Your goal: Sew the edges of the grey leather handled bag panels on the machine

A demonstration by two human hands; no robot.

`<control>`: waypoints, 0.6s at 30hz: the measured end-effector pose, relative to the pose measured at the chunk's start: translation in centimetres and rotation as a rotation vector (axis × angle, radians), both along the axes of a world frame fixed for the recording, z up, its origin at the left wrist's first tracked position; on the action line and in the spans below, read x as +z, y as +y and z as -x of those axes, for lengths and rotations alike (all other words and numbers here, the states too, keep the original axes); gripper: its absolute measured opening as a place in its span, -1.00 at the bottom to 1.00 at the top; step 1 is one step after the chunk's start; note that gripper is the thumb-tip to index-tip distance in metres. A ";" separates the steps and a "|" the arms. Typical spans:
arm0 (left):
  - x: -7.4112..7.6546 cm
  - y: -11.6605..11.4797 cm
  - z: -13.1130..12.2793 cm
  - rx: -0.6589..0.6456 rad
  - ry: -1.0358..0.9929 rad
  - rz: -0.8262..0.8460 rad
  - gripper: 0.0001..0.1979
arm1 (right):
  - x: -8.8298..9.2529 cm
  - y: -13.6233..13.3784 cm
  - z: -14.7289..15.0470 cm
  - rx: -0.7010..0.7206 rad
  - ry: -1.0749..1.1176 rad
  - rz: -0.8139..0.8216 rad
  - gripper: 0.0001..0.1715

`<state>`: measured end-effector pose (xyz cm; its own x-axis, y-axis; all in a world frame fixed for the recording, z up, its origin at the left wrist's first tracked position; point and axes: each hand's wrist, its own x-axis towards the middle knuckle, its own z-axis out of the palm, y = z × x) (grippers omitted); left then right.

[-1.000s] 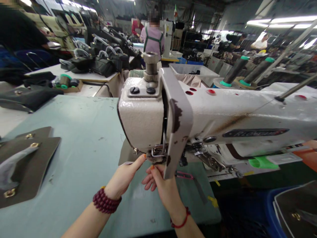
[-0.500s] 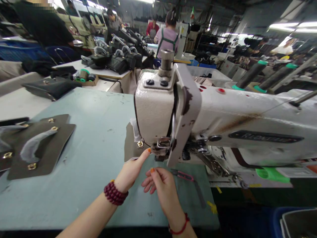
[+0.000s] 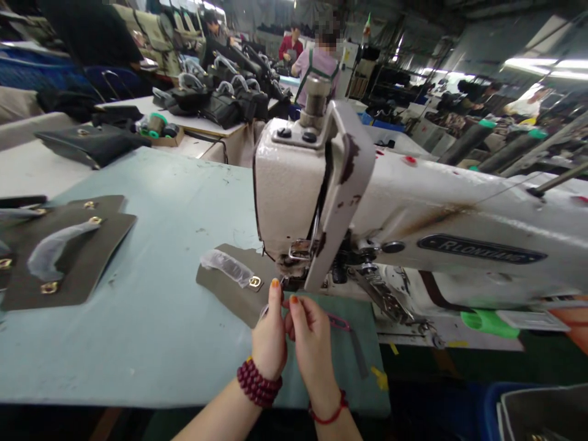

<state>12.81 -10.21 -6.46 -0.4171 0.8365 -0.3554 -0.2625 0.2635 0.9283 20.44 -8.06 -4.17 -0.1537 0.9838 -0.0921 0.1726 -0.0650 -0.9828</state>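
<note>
My left hand (image 3: 270, 335) and my right hand (image 3: 311, 340) are raised side by side just under the needle area of a white sewing machine (image 3: 413, 214). Both hands have fingers pinched upward near the presser foot (image 3: 294, 283); whatever they pinch is too thin to make out. A dark olive leather piece (image 3: 232, 288) with a gold ring and a plastic-wrapped strap lies under the machine head, left of my left hand. Pink-handled snips (image 3: 340, 323) lie on the table behind my right hand.
A pale green table (image 3: 151, 318) carries stacked olive leather panels (image 3: 64, 257) at the left. Thread cones (image 3: 466, 142) stand behind the machine. Black bags (image 3: 220, 101) fill a far table, and other people work in the background. A blue bin (image 3: 519, 410) sits lower right.
My left hand moved right and closed in beside my right hand, both now pinched together under the needle. The leather piece now shows further left of the machine head. The camera tilted down.
</note>
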 end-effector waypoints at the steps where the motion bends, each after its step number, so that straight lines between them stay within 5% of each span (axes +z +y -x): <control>1: -0.3 -0.6 -0.4 0.038 -0.025 -0.040 -0.58 | 0.0 0.1 0.1 -0.011 -0.002 -0.003 -0.60; 4: -2.2 -3.9 0.6 0.183 -0.069 -0.103 -0.54 | 0.2 0.5 0.9 -0.008 0.027 0.022 -0.53; 7: -3.8 -6.2 5.7 0.322 0.207 -0.040 -0.52 | 0.3 0.7 2.7 0.005 0.015 -0.004 -0.45; 9: -3.7 -5.2 10.5 0.076 0.514 -0.198 -0.54 | 0.3 0.9 4.1 -0.028 0.001 -0.028 -0.44; 12: -2.0 0.2 16.2 -0.371 0.758 -0.507 -0.46 | 0.1 1.0 5.4 -0.099 0.008 -0.025 -0.46; 15: 0.0 5.3 18.1 -0.819 0.915 -0.633 -0.31 | -0.1 1.2 5.1 -0.072 0.040 0.013 -0.48; 18: 1.6 6.4 17.5 -1.059 1.169 -0.604 -0.27 | -0.3 1.5 3.7 0.010 0.078 0.042 -0.48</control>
<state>-4.72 -3.77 -4.90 0.5867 0.7922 0.1678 0.6360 -0.5791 0.5101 16.75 -6.56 -4.48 -0.1720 0.9776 -0.1209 0.0969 -0.1053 -0.9897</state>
